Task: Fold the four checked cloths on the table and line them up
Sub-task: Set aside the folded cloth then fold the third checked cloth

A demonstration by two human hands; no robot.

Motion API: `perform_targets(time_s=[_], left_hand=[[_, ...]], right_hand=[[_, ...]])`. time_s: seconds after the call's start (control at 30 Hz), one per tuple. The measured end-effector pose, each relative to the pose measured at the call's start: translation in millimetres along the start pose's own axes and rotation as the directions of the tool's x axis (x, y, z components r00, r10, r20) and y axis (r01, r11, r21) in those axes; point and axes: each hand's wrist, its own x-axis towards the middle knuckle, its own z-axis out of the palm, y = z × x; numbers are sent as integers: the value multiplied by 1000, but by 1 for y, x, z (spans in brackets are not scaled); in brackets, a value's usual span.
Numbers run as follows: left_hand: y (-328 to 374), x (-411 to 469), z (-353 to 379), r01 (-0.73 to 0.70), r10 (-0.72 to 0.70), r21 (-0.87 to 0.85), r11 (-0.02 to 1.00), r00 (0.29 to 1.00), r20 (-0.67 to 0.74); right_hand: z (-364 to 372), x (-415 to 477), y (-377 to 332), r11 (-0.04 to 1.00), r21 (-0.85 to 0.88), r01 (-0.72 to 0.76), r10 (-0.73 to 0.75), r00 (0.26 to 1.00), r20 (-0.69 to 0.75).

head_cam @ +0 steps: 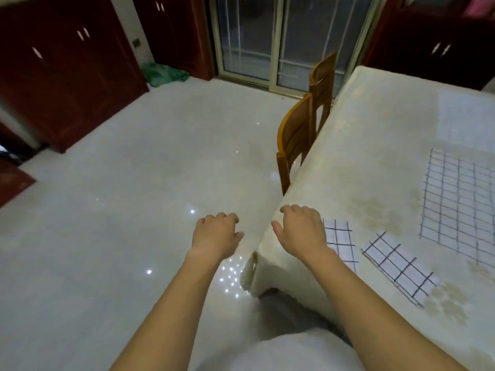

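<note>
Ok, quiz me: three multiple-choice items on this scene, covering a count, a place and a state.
1. The orange wooden chairs beside the cream-covered table number: A one; B two; C four.
2. The left hand is: A over the pale glossy floor; B flat on that table; C on a chair.
3. The large dark-lined checked cloth lies: A spread flat; B rolled up; C draped over a chair.
Key: B, two backrests stand side by side; A, floor shows beneath it; A, its grid lies open on the table.
</note>
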Motion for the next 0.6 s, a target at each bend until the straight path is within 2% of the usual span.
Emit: perform_targets(time_s=[0.2, 0.33, 0.43, 0.6], left_hand=[[-85, -4, -20, 163, -162, -72, 984, 987, 23], [-129, 6, -24, 213, -207, -165, 963, 977, 54], [-174, 18, -34, 277, -260, -195, 941, 959, 108], [-245, 89, -87, 326, -322, -124, 937, 945, 56]], right_hand=[[-12, 46, -91, 976, -98, 194, -173, 967, 187], [-10, 88, -145, 959, -77, 271, -252, 948, 195], [-2, 131, -181, 952, -23, 304, -286, 917, 279], [1, 219, -217, 956, 65, 285, -292, 933, 211]])
